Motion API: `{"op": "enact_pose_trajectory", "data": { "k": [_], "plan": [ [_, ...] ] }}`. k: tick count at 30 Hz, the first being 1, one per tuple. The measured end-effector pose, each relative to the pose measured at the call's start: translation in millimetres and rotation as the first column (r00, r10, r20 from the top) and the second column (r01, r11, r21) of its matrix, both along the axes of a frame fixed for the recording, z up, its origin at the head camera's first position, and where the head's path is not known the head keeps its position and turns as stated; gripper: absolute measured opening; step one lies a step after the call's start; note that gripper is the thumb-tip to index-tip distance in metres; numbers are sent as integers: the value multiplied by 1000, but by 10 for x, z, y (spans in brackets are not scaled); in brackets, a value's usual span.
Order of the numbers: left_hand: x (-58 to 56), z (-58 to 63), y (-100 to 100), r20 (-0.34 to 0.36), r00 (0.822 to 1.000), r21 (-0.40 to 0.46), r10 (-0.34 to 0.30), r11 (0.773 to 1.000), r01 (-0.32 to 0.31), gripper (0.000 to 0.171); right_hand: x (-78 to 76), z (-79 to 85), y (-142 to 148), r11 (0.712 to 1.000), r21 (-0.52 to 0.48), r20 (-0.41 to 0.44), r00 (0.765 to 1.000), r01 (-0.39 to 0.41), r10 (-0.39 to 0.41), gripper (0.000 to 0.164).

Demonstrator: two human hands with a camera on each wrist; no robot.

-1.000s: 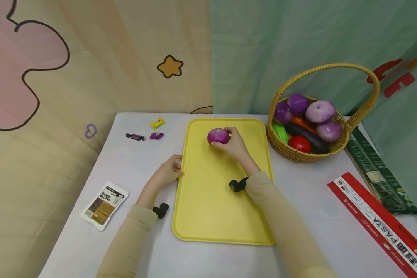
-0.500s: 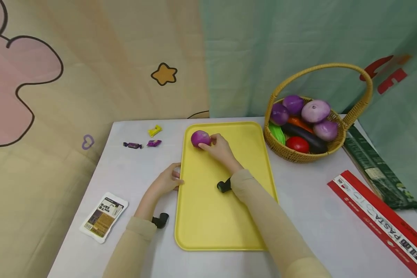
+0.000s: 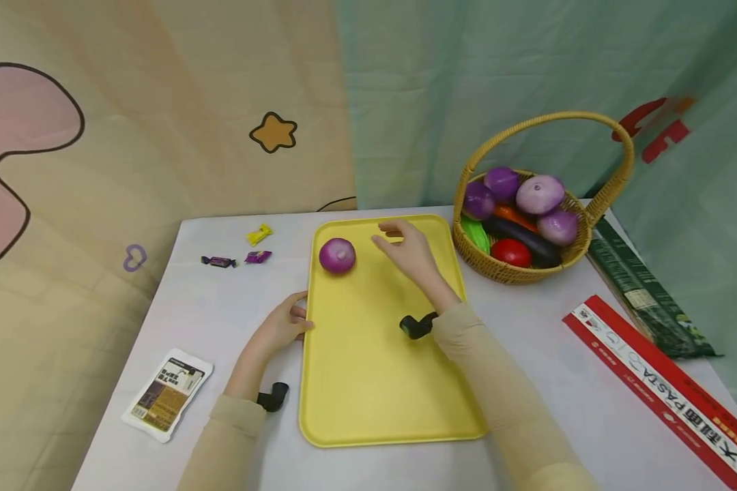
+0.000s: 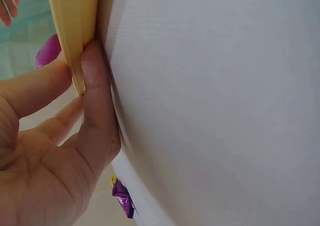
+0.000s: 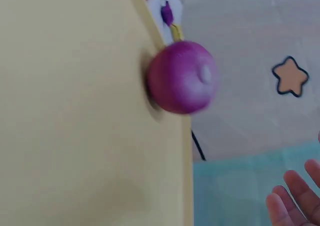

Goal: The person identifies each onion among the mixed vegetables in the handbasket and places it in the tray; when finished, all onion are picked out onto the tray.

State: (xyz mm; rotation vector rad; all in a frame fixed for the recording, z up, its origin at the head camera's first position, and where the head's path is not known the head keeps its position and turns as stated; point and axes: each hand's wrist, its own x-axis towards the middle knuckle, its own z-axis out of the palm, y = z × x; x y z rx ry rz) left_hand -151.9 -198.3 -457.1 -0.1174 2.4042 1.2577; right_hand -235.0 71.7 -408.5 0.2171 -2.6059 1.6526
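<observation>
A purple onion (image 3: 337, 256) sits on the yellow tray (image 3: 374, 375), near its far left corner. My left hand (image 3: 276, 329) pinches the tray's left edge; in the left wrist view the thumb lies on the rim and the fingers (image 4: 95, 85) reach underneath. To the right of the onion, over the far half of the tray, my right hand (image 3: 413, 256) holds nothing, its fingers loosely bent and apart from the onion. The right wrist view catches the onion (image 5: 182, 78) slightly blurred, with the right fingertips (image 5: 295, 191) at the lower right.
A wicker basket (image 3: 497, 269) of onions, an eggplant, a tomato and other vegetables stands right of the tray. Beyond it lie a green packet (image 3: 645, 293) and a red pasta box (image 3: 657, 389). Wrapped candies (image 3: 258, 256) and a white pouch (image 3: 168, 395) lie on the left.
The right hand carried the onion left across the tray, let go of it and drew back to the right. The left hand kept its hold on the tray edge.
</observation>
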Motion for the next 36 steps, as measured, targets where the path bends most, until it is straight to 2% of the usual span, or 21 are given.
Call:
{"op": "enact_pose_trajectory", "data": {
  "k": [3,5,7,9,12,15,20,23,29,36],
  "plan": [
    [10,34,-38,-5,1000,-9,2,1000,-2,67,32,172,354,992,-48,-101,987,120,-124,33],
    [8,56,-61,-17,1000,-13,-1,1000,1,67,37,266,618,972,-82,-150,961,221,-232,31],
    [1,78,-78,-22,1000,-15,-3,1000,3,67,32,339,886,941,-89,-175,925,326,-337,31],
    [-12,97,-87,-25,1000,-13,-6,1000,5,67,24,398,1147,902,-55,-172,885,429,-432,34],
    [-36,109,-91,-22,1000,-11,-11,1000,11,67,7,441,1506,843,15,-147,835,538,-530,42],
    [-52,111,-81,-28,999,-8,-26,1000,26,67,-24,435,1800,804,80,-87,807,590,-584,56],
    [-50,79,-45,-16,1000,7,-27,1000,27,67,-130,353,2100,805,141,52,808,576,-587,82],
    [-40,52,-27,-7,1000,24,-21,999,21,67,-200,318,2173,818,158,77,819,552,-568,90],
    [-14,5,-5,10,1000,39,-1,999,1,68,-331,325,2193,854,207,93,859,478,-503,94],
    [18,-18,-3,-1,1000,35,14,999,-14,67,-384,338,2156,833,307,75,860,461,-504,88]
  ]
}}
